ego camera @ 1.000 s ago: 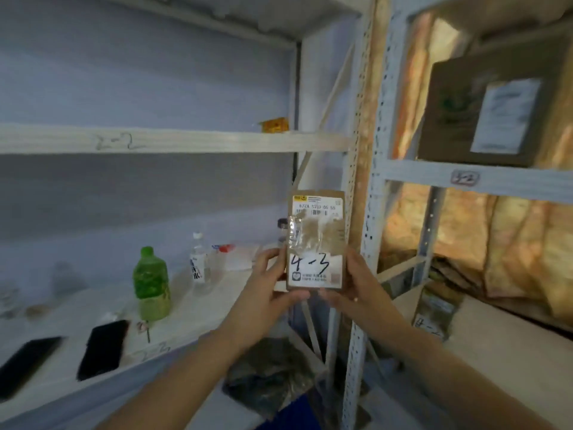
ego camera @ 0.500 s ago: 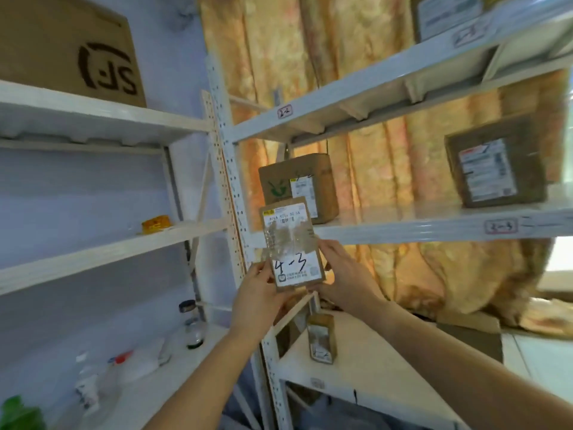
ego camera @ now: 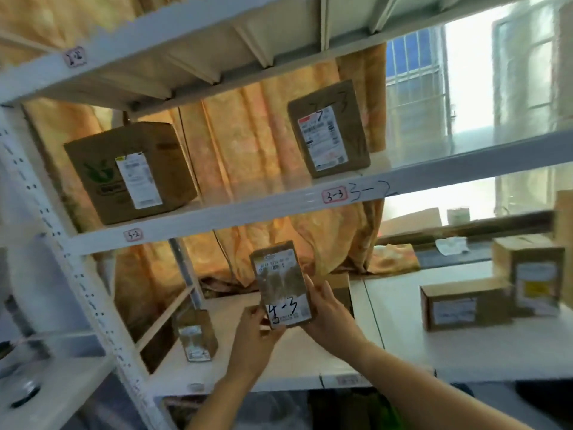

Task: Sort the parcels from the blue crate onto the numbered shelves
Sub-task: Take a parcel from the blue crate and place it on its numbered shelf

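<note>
A small flat cardboard parcel [ego camera: 283, 283] with a white label and "4-3" handwritten on it stands upright in front of me. My left hand [ego camera: 255, 336] grips its lower left corner and my right hand [ego camera: 328, 311] holds its right edge and back. The parcel hangs in the air above the lower white shelf board [ego camera: 310, 361]. Above it runs the shelf beam [ego camera: 248, 209] tagged "3-2" and "3-3". The blue crate is out of view.
On the 3-row shelf stand a brown box with a green logo [ego camera: 130, 172] and a labelled box [ego camera: 328, 128]. The lower shelf carries a small upright parcel [ego camera: 197, 335], a long box [ego camera: 465, 302] and a taller box [ego camera: 530, 274]. A perforated white upright [ego camera: 77, 274] stands at left.
My view has swung right and closer to the second rack, past the upright. Both hands kept hold of the 4-3 parcel, which now sits lower, over the lower shelf.
</note>
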A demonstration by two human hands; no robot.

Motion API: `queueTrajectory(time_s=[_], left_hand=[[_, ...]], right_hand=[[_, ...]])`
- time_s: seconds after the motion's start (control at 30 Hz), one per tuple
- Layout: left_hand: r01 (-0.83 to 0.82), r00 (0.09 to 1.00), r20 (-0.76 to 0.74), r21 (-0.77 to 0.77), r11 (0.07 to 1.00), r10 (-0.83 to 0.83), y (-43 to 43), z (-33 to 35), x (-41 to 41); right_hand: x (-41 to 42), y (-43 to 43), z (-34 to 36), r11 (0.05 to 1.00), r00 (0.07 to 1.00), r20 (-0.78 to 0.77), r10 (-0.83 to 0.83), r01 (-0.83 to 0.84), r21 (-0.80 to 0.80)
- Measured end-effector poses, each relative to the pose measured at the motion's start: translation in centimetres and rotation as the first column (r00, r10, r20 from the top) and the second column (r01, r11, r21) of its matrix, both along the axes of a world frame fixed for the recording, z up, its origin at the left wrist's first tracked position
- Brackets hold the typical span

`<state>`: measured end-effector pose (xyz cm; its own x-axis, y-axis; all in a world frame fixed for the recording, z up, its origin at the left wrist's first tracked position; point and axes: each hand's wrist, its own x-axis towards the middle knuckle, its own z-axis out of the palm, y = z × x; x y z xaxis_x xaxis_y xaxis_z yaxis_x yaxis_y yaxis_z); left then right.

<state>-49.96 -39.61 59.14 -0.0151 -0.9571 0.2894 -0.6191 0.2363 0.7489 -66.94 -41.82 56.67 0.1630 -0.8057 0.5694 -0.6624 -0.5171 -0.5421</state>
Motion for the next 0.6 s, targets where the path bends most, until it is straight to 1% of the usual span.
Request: queueTrajectory(time_s=[0.07, 0.13, 0.23, 0.33, 0.4, 0.53, 0.6], left_hand=[[0.031, 0.998, -0.064, 0.009, 0.999, -0.03, -1.1, -2.2, -3.3], [0.051, 0.995, -0.09, 0.005, 0.999, -0.05, -2.2, -4.5, -7.1], [0.107, 0.985, -0.136, 0.002, 0.994, -0.106, -3.6, -7.4, -12.2], [0.116, 0.967, -0.237, 0.066, 0.991, -0.097, -5.1, -10.6, -16.4], [0.112, 0.957, -0.28, 0.117, 0.987, -0.076, -6.1, -12.8, -18.2], [0.153, 0.944, -0.319, 0.222, 0.963, -0.077, -8.1, -16.2, -20.4], [0.137, 0.947, -0.317, 0.265, 0.955, -0.048, -9.0, -17.3, -20.8]], right_hand=[[-3.0, 0.0, -2.2, 0.999, 0.998, 0.043, -0.046, 0.045, 0.025], [-6.2, 0.1, -4.4, 0.994, 0.993, 0.071, -0.09, 0.085, 0.066], [-10.9, -0.1, -7.2, 0.97, 0.984, -0.003, -0.179, 0.177, 0.169], [-14.9, -1.0, -9.7, 0.937, 0.975, -0.034, -0.219, 0.22, 0.27], [-16.6, -1.7, -11.1, 0.926, 0.973, -0.067, -0.22, 0.229, 0.301], [-18.3, -3.6, -13.9, 0.897, 0.967, -0.094, -0.239, 0.256, 0.36], [-18.8, -4.7, -15.2, 0.881, 0.966, -0.108, -0.235, 0.258, 0.397]])
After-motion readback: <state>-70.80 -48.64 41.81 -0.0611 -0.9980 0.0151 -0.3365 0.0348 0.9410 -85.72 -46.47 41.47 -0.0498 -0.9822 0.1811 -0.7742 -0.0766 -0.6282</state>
